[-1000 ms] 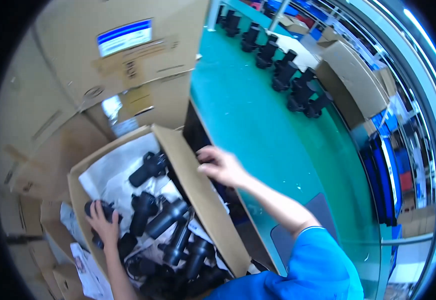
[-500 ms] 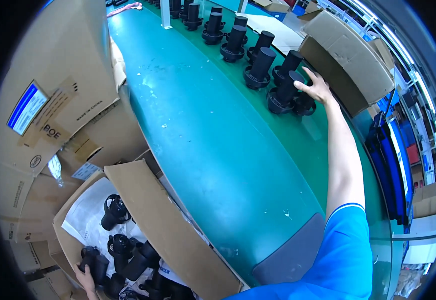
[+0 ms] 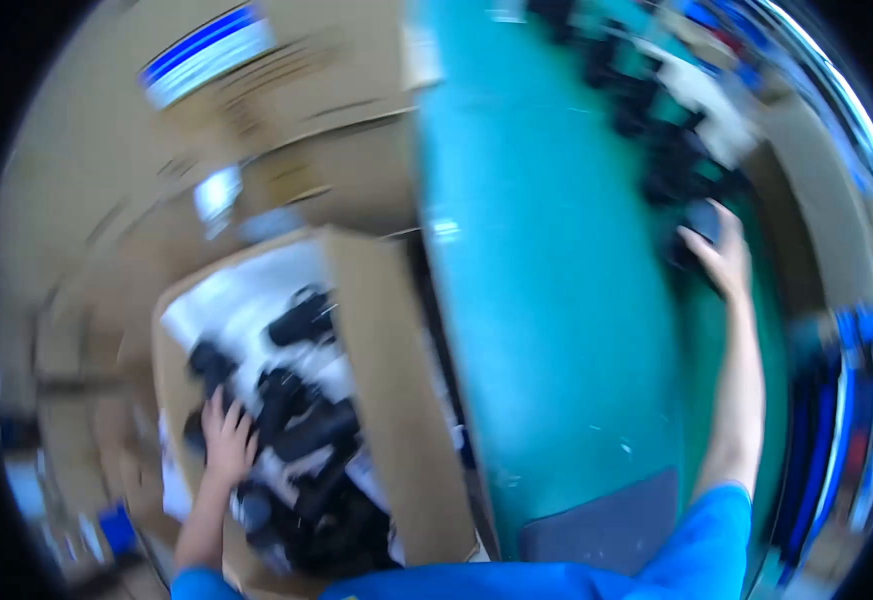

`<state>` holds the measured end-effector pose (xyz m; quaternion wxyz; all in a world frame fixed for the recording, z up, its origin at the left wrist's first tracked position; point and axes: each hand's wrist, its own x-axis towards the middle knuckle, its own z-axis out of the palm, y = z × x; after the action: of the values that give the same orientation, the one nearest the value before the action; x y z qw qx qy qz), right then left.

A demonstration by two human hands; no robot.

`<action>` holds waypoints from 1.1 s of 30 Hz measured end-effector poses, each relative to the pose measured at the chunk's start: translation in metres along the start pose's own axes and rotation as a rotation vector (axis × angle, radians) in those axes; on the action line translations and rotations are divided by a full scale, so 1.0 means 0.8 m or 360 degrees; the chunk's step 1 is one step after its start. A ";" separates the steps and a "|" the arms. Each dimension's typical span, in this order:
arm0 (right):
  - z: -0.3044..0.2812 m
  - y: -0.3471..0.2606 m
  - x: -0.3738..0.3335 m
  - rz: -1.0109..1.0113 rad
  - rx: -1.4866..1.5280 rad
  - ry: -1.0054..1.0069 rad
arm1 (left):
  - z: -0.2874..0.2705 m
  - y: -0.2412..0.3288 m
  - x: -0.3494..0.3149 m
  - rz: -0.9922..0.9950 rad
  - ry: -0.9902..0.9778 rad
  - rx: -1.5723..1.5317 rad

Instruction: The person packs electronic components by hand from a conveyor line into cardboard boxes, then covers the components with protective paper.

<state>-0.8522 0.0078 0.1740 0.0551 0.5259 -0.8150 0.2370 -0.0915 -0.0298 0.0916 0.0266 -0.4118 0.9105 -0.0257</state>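
Note:
On the right, my right hand has its thumb and fingers around the top of a black cylindrical part at the near end of the row on the green table. Its base is blurred. At the left, my left hand reaches into an open cardboard box, fingers stretched out and a little apart. It lies over the black plastic parts piled there; a dark part shows beside its fingers, and whether it touches one is blurred. One black part lies on white sheeting farther inside the box.
More black parts stand along the green table. An open carton is beyond my right hand. Large cardboard boxes rise at the far left. A dark grey mat lies at the table's near edge.
The view has swung left and blurs. My right hand has gone from hovering open by the black cylinders to closing around one. My left hand has come farther into view over the box's parts.

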 end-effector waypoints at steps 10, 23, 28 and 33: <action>0.004 0.113 -0.131 0.0164 0.0328 0.0130 | 0.053 -0.056 -0.039 -0.1052 -0.0125 -0.0376; 0.007 0.076 -0.068 0.0750 0.0942 0.0038 | 0.060 -0.050 -0.045 -0.0802 0.0324 -0.0375; 0.011 0.077 -0.058 0.0661 0.0911 -0.0003 | 0.057 -0.048 -0.042 -0.0845 0.0304 -0.0306; 0.024 0.103 -0.069 0.0547 0.0788 0.0436 | 0.059 -0.039 -0.028 -0.0914 0.0287 -0.0326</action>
<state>-0.8974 0.0727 0.1118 -0.0062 0.3412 -0.7945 0.5023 -0.0499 -0.0347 0.0473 -0.1042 -0.6487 0.7535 0.0231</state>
